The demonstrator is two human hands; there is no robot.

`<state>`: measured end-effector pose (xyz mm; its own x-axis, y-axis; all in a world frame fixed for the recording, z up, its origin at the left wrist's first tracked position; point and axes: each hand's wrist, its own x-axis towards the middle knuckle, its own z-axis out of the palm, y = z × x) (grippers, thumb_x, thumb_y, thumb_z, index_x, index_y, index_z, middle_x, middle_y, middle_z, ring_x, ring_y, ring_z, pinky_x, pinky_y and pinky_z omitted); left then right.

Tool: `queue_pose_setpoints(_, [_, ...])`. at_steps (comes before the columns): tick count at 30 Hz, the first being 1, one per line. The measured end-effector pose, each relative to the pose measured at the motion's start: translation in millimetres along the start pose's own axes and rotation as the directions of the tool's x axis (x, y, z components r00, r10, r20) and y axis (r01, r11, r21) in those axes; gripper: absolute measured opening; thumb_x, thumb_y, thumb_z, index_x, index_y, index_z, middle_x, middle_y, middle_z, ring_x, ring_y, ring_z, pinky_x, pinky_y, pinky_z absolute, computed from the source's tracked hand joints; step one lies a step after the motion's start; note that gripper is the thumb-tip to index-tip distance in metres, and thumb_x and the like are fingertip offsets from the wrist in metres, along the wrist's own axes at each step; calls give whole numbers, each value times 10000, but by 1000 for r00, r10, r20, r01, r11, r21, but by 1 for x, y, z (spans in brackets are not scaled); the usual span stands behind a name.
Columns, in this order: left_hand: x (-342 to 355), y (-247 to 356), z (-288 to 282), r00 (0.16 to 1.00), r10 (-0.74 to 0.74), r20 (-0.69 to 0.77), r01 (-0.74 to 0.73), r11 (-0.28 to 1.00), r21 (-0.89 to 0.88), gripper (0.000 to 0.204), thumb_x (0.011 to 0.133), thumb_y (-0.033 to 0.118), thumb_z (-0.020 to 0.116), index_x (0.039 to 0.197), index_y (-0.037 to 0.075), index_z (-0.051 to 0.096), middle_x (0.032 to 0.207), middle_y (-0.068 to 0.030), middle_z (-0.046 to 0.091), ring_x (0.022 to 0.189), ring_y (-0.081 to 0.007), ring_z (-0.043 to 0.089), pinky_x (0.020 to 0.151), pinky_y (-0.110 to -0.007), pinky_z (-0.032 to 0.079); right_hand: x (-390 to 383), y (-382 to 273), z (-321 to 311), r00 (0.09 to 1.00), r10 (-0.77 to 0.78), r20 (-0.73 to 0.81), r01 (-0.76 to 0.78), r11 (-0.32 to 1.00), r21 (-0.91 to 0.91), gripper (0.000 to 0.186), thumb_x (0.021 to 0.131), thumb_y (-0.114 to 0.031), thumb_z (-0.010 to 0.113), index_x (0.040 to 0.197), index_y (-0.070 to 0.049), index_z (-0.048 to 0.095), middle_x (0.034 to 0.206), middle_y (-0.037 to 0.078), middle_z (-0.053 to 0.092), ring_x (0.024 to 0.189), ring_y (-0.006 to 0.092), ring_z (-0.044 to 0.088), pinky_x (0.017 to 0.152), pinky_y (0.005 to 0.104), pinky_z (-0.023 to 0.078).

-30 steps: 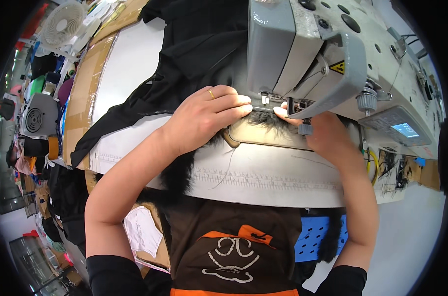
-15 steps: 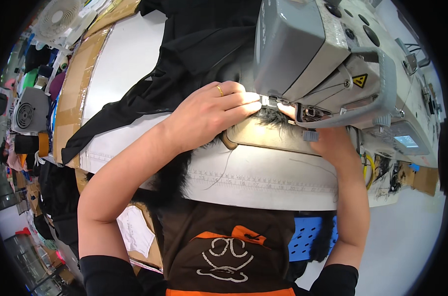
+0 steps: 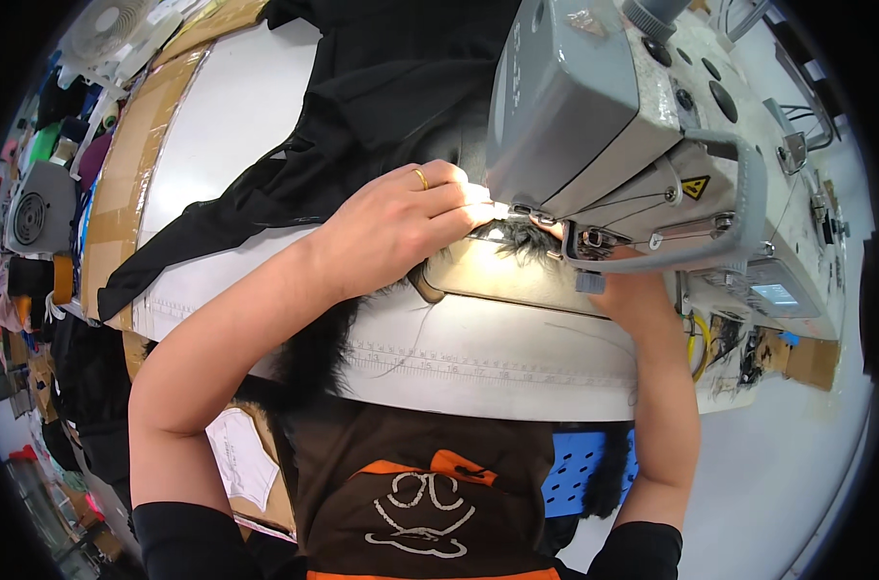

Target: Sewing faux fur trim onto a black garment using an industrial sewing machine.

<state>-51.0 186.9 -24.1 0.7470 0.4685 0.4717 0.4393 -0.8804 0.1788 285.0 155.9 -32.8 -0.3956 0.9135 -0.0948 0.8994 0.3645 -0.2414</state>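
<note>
My left hand (image 3: 391,230), with a ring on one finger, is closed on the edge of a black garment (image 3: 391,106) at the sewing machine's presser foot (image 3: 523,211). Its fingers are pressed together, their tips in the bright lamp light. Black fur trim (image 3: 527,242) shows beside the foot, and more fur (image 3: 316,343) hangs over the table's front edge below my left wrist. My right hand (image 3: 635,298) reaches in from the right behind the machine's guard. One fingertip shows by the fur at the foot; its other fingers are hidden.
The grey and white sewing machine (image 3: 565,106) fills the upper right, with a small lit screen (image 3: 774,295). A ruler strip runs along the white table (image 3: 517,333). Cardboard (image 3: 120,208) edges the left side, near a fan (image 3: 109,29). A blue perforated panel (image 3: 565,474) is below.
The whole view has shifted, so the table, machine and arms appear slightly farther left. Both hands stay beside the presser foot, with little visible change in their hold.
</note>
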Motion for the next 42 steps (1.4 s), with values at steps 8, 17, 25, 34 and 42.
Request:
queue_pose_setpoints(8, [0, -2, 4, 999, 29, -45, -29, 1000, -3, 289, 860, 99, 661, 1138, 45, 719, 1081, -47, 691, 1104, -268, 648, 949, -374, 563, 4, -16, -7, 967, -201, -158, 189, 978, -88, 186, 934, -133, 610, 1050, -138, 755, 956, 71, 768, 919, 316, 751, 764, 471, 599])
queue_pose_setpoints(17, [3, -1, 2, 998, 19, -56, -19, 1000, 1, 248, 852, 99, 675, 1092, 50, 712, 1083, -44, 701, 1086, -261, 655, 914, -370, 574, 3, -10, 4, 977, -156, -148, 151, 987, -48, 184, 909, -141, 653, 1065, -112, 747, 974, 141, 749, 920, 385, 727, 800, 516, 577])
queue_pose_setpoints(25, [2, -1, 4, 999, 16, -30, -15, 999, 45, 249, 839, 100, 681, 1081, 45, 696, 1060, -53, 689, 1088, -261, 645, 916, -363, 572, -2, -16, 8, 986, -68, -150, 58, 996, -72, 247, 855, -146, 716, 1098, -106, 736, 967, 172, 733, 951, 424, 712, 856, 538, 562])
queue_pose_setpoints(34, [-1, -1, 4, 999, 14, -43, -13, 1000, 21, 293, 867, 125, 664, 1145, 52, 721, 1160, -34, 707, 1138, -249, 642, 937, -366, 561, 8, -20, 7, 941, -273, -200, 257, 961, -106, 126, 919, -151, 604, 836, -100, 684, 910, 87, 698, 873, 332, 730, 697, 541, 581])
queue_pose_setpoints(42, [4, -1, 1, 999, 23, 24, -24, 998, 52, 311, 869, 154, 661, 1166, 86, 727, 1100, -4, 695, 1142, -223, 646, 936, -349, 547, 1, -16, 20, 977, -176, -119, 128, 934, -332, 154, 963, -171, 594, 889, -83, 695, 1011, 113, 732, 954, 358, 747, 785, 564, 611])
